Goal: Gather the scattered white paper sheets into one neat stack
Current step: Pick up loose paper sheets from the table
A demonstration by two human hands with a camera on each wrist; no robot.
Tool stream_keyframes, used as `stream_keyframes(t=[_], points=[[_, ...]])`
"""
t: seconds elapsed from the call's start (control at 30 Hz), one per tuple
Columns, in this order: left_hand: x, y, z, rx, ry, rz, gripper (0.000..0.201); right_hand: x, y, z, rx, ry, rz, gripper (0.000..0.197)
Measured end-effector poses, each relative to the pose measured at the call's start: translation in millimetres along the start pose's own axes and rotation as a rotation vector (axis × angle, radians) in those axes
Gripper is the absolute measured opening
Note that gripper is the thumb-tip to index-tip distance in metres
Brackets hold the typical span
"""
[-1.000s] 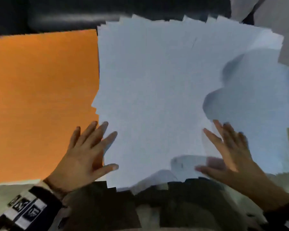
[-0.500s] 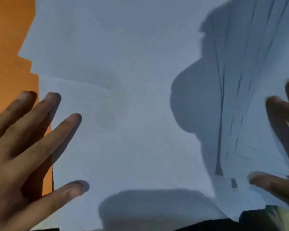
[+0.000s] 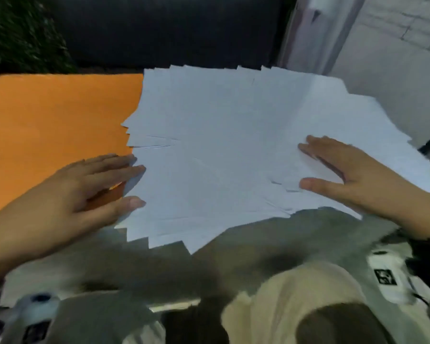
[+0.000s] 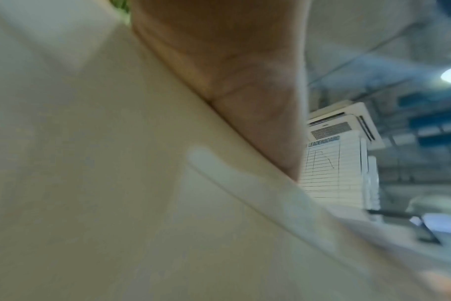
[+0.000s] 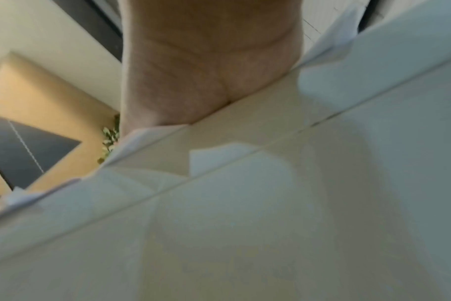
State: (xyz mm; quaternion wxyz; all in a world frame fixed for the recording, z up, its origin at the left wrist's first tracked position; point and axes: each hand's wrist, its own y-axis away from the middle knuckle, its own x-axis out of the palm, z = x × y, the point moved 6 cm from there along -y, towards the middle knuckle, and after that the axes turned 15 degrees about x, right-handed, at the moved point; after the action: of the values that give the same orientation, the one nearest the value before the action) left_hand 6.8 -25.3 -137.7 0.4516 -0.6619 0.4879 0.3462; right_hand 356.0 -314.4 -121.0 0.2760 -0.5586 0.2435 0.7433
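A loose, fanned pile of white paper sheets lies on the table in the head view, its edges uneven on the left and near sides. My left hand lies flat with straight fingers at the pile's left edge, half on the orange sheet, fingertips and thumb touching the paper. My right hand rests flat on the right part of the pile, fingers straight, thumb spread toward me. The wrist views show only the heels of the left hand and right hand on a pale surface, with paper edges by the right one.
The glossy table top reflects my body near its front edge. A dark sofa back runs behind the table. A white wall stands at the back right. A tagged wristband sits on my right wrist.
The head view has pulled back from a close look at the sheets. Both hands now lie flat farther up, the right one fully on the pile.
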Motion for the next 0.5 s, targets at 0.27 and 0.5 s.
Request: stream_keyframes(t=[0.27,0.5], points=[[-31.0,39.2,-61.6,-0.177,-0.089,0.108,0.073,-4.9,69.0,23.7,-0.024,0.029,-0.003,0.092],[-1.0,34.5,-90.1,-0.195,-0.169,0.235,0.112,11.1,86.3,43.1,-0.068,0.073,-0.04,0.095]])
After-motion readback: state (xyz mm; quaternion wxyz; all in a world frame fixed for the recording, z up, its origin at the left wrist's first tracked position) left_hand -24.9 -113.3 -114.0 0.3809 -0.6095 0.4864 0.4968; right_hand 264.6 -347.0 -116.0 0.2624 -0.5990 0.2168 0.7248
